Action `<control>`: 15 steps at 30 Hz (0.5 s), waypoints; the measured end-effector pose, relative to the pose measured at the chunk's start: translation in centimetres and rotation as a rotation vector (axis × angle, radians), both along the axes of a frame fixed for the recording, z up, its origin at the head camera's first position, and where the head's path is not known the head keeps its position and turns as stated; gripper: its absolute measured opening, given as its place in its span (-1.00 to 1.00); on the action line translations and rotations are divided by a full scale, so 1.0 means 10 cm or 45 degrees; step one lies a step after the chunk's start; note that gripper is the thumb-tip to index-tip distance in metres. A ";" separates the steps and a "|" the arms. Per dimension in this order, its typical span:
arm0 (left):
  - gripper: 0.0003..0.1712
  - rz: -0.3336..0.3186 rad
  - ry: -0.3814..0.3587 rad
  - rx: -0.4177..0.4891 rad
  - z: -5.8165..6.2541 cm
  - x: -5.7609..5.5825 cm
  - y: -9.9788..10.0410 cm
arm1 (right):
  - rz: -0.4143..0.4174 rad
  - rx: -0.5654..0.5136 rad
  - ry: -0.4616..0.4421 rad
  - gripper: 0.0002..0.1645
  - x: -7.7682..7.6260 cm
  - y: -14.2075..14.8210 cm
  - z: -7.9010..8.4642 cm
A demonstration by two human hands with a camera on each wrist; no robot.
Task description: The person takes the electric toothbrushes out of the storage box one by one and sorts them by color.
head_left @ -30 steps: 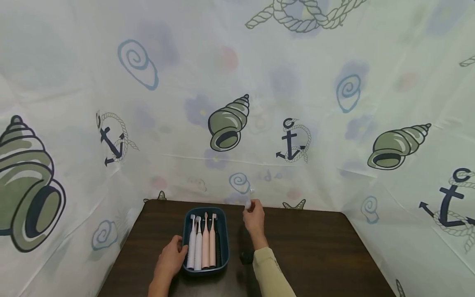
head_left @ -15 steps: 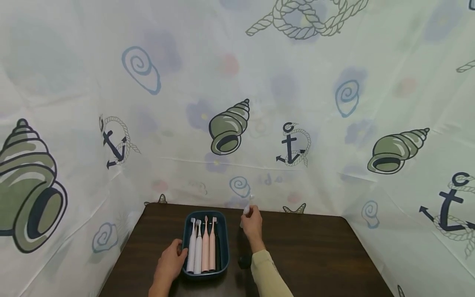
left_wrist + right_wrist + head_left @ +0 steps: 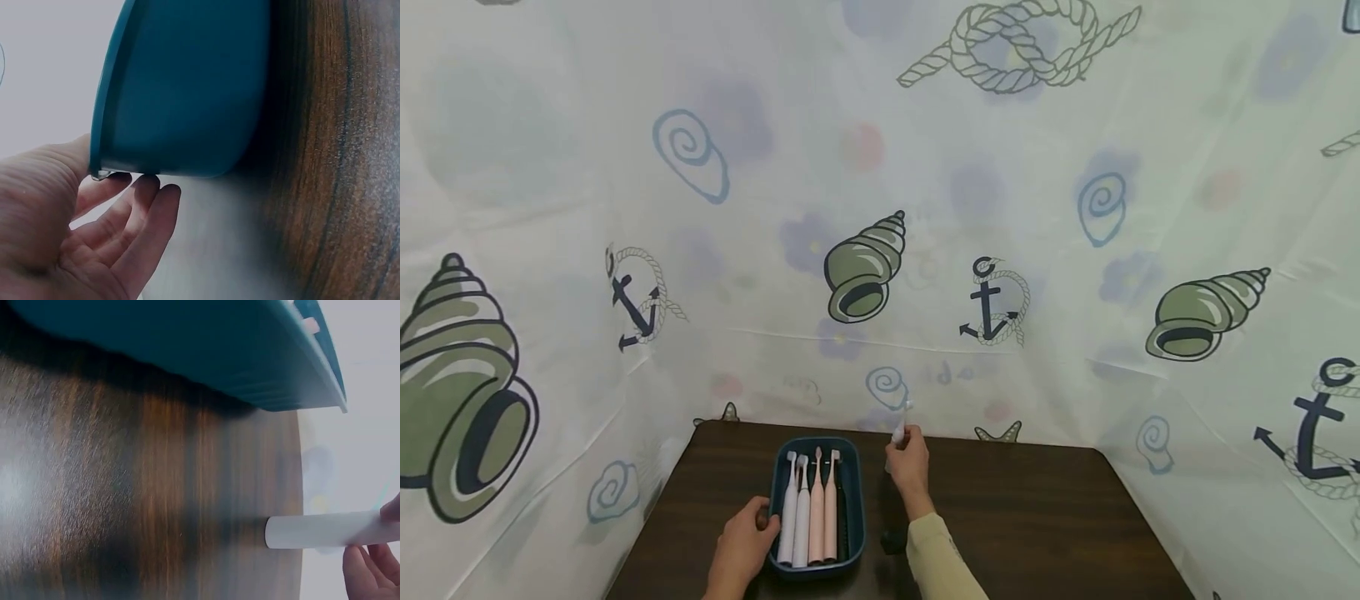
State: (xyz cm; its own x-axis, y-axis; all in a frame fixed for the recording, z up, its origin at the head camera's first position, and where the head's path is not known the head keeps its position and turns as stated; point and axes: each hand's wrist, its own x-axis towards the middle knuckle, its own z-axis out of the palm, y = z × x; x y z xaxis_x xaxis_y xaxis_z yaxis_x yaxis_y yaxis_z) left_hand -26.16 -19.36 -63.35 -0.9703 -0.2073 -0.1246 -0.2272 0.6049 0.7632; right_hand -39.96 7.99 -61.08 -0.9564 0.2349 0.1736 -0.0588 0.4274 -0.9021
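Grips the blue tray [image 3: 859, 508] at its left rim with the left hand [image 3: 745, 537], with fingertips against the outer wall. Could tip or drag the tray from here by pressing or pulling at just that one rim, and so roll the loosely laid contents together. Moving right inside the tray, find two white toothbrushes [image 3: 802, 525], then two pink toothbrushes [image 3: 817, 517], then a dark slender thing [image 3: 842, 525] too dim to name, all lying side by side. Farther right, apart from the tray, pinches a single white toothbrush [image 3: 898, 432] between thumb and fingers of the right hand [image 3: 910, 467], roughly upright with bristles up, over the far part of the dark table [image 3: 1037, 508]. Cannot tell whether touching the wood at its base or just above. Could well topple if released while leaning — being tall, narrow-based and held well above the bottom — or knock the rim if carried left too low. Compared with a second ago, shows no clear change in the left hold or in the row inside the tray; brings the right hand slightly nearer the tray, with more white handle visible below the fingertips.
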 end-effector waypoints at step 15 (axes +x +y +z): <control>-0.48 0.007 -0.012 0.047 -0.04 -0.01 -0.01 | 0.072 0.014 -0.078 -0.63 -0.01 0.05 -0.04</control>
